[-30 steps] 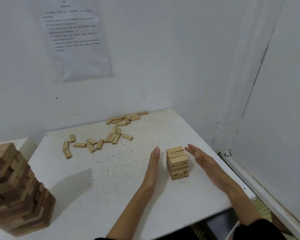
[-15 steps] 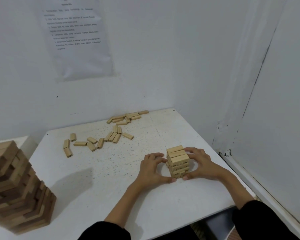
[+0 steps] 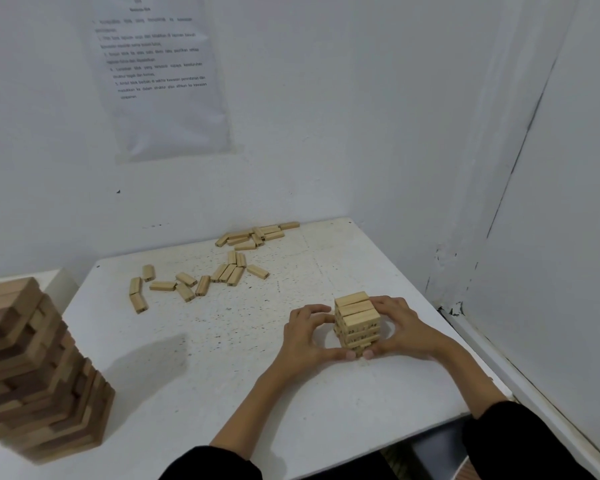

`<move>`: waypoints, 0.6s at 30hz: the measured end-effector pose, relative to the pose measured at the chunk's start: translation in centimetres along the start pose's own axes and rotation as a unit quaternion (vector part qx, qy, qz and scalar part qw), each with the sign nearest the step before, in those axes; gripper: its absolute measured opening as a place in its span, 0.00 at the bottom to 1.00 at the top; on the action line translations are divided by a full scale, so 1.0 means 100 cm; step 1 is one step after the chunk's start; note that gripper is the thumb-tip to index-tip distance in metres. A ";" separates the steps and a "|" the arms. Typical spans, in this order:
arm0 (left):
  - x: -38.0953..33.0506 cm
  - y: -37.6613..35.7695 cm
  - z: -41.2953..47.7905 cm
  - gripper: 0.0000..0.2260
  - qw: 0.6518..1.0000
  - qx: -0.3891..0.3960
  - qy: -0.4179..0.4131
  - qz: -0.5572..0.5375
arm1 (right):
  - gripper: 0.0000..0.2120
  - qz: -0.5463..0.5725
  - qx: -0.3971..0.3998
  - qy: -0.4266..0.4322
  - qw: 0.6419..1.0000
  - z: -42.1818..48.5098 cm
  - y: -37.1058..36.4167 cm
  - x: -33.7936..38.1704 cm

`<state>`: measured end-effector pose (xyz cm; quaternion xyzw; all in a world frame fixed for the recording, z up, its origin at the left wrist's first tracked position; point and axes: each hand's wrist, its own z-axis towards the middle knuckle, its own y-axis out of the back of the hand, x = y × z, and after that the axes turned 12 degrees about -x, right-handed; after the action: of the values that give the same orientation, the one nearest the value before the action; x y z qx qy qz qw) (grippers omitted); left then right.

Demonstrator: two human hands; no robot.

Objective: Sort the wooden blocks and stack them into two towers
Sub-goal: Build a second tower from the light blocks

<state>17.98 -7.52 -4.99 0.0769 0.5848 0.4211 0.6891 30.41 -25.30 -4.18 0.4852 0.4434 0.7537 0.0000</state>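
A small tower of light wooden blocks (image 3: 356, 320) stands on the white table (image 3: 222, 375) near its right side. My left hand (image 3: 305, 336) cups the tower's left side and my right hand (image 3: 400, 329) cups its right side; fingertips and thumbs press against its base and walls. A large tower of bigger, darker blocks (image 3: 32, 372) stands at the table's left front. Several small loose blocks (image 3: 187, 284) lie scattered mid-table, and another cluster of blocks (image 3: 253, 233) lies by the back wall.
White walls close the table at the back and right, meeting in a corner. A printed paper sheet (image 3: 160, 74) hangs on the back wall. A second white surface (image 3: 54, 277) adjoins the table at the left.
One second ago both hands were flat and open beside the small tower. They closed in and curled around it, and have held it with almost no movement for the last half second.
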 end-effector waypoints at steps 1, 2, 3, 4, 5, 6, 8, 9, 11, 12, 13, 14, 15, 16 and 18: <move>0.001 -0.001 0.000 0.35 1.000 -0.004 -0.006 0.001 | 0.41 0.001 -0.004 0.001 1.000 0.000 0.000 0.001; 0.002 -0.001 0.000 0.34 1.000 -0.008 -0.013 0.000 | 0.40 0.001 -0.009 0.004 1.000 0.000 0.000 0.001; 0.003 -0.002 -0.001 0.33 1.000 -0.011 -0.015 -0.003 | 0.38 0.002 -0.014 0.006 1.000 -0.001 0.000 0.001; 0.003 -0.002 -0.002 0.32 1.000 -0.012 -0.014 -0.007 | 0.37 0.003 -0.015 0.008 1.000 -0.001 0.000 0.003; 0.003 -0.002 -0.002 0.31 1.000 -0.013 -0.013 -0.009 | 0.37 0.006 -0.015 0.009 1.000 -0.002 -0.001 0.003; 0.002 -0.002 -0.002 0.31 1.000 -0.013 -0.013 -0.009 | 0.37 0.009 -0.012 0.009 1.000 -0.002 -0.001 0.004; -0.001 0.000 -0.003 0.36 1.000 0.000 -0.012 -0.001 | 0.40 0.011 0.000 0.005 1.000 -0.003 0.000 0.003; -0.003 0.002 -0.006 0.42 1.000 0.020 -0.007 0.000 | 0.43 0.015 0.008 -0.001 1.000 -0.004 0.000 0.002; -0.007 0.006 -0.012 0.52 0.997 0.070 0.027 -0.012 | 0.51 0.046 0.024 -0.019 0.998 -0.007 0.002 -0.002; -0.006 0.005 -0.015 0.55 0.995 0.084 0.047 -0.032 | 0.53 0.079 0.026 -0.029 0.996 -0.010 0.002 -0.004; -0.012 0.007 -0.019 0.55 0.991 0.089 0.067 -0.071 | 0.53 0.128 0.016 -0.034 0.991 -0.015 0.000 -0.004; -0.017 0.004 -0.023 0.54 0.983 0.085 0.100 -0.126 | 0.53 0.193 -0.005 -0.043 0.980 -0.019 -0.002 -0.001; -0.023 0.000 -0.025 0.50 0.967 0.086 0.140 -0.195 | 0.53 0.266 -0.032 -0.061 0.962 -0.023 -0.007 0.003; -0.033 -0.002 -0.027 0.44 0.944 0.080 0.184 -0.263 | 0.54 0.338 -0.053 -0.084 0.936 -0.025 -0.013 0.008; -0.041 -0.011 -0.026 0.45 0.901 0.058 0.249 -0.350 | 0.52 0.435 -0.067 -0.127 0.889 -0.027 -0.027 0.016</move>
<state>16.35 -11.99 -3.36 -0.2002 0.7503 0.1232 0.6179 26.45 -24.74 -5.19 0.7202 0.1326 0.6375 -0.2394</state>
